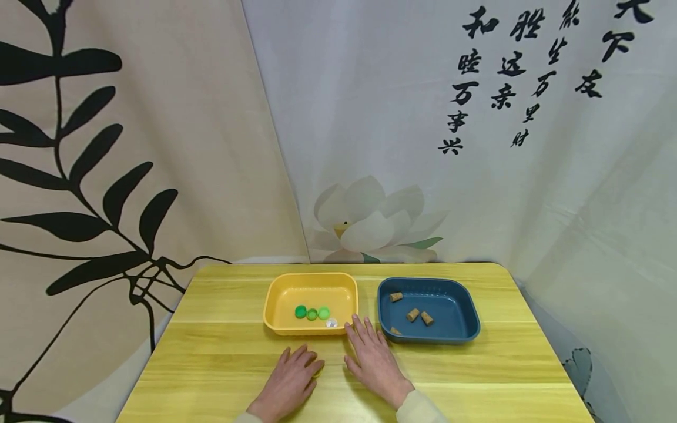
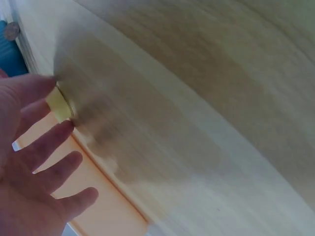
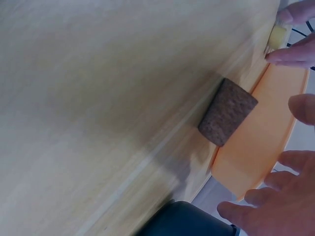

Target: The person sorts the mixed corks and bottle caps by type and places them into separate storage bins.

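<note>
My left hand [image 1: 288,382] pinches a yellow bottle cap [image 2: 60,104] between thumb and index finger, just above the table in front of the yellow tray; its other fingers are spread. To the right, my right hand [image 1: 374,361] hovers with its fingers apart, fingertips near the gap between the two trays. A brown cork [image 3: 228,112] stands on the table close to that hand in the right wrist view, not touched by it; the hand covers it in the head view. The yellow tray [image 1: 312,280] contains several green caps [image 1: 312,314] and one clear or white cap [image 1: 331,323].
At the right stands a blue tray [image 1: 457,338] with several corks [image 1: 412,315] in it. Both trays sit on the wood-grain table [image 1: 211,352] toward its back edge. Behind the table hangs a printed cloth [image 1: 370,117].
</note>
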`<control>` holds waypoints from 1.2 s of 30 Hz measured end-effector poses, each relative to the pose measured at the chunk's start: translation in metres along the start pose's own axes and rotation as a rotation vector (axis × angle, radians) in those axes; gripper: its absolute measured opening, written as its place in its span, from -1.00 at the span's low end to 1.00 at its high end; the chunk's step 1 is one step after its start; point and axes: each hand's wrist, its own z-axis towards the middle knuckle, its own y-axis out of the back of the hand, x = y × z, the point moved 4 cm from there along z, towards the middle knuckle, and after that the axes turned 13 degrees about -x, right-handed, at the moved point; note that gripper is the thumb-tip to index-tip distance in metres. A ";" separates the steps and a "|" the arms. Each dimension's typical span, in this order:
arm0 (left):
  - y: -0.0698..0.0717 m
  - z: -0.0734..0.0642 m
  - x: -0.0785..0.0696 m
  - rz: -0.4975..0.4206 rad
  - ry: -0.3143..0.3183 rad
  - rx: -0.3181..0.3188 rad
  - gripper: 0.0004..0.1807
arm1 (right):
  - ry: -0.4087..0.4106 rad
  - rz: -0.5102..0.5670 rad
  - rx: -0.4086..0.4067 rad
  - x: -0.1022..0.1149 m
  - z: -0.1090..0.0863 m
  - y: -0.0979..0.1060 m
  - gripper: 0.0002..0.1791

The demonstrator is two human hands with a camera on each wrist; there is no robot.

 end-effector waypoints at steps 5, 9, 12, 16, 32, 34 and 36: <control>0.001 0.000 0.000 0.023 -0.024 -0.078 -0.73 | 0.000 -0.008 -0.005 0.000 0.000 0.000 -0.22; 0.003 0.000 0.002 0.015 -0.002 -0.084 -0.74 | 0.001 -0.022 -0.009 0.000 -0.001 0.000 -0.20; 0.006 0.001 0.003 0.002 0.017 -0.105 -0.71 | 0.000 -0.022 -0.011 -0.001 -0.001 0.000 -0.20; 0.015 0.003 0.006 0.009 0.002 -0.197 -0.66 | 0.001 -0.018 -0.012 -0.001 -0.001 -0.001 -0.20; 0.051 0.031 0.053 -0.015 0.130 -0.382 -0.56 | 0.011 -0.019 -0.011 0.000 -0.001 0.000 -0.19; 0.053 0.035 0.058 -0.011 0.148 -0.386 -0.58 | 0.011 -0.014 -0.010 0.000 0.000 0.000 -0.19; 0.054 0.037 0.063 -0.015 0.168 -0.385 -0.58 | 0.012 -0.014 -0.007 0.000 -0.001 -0.001 -0.19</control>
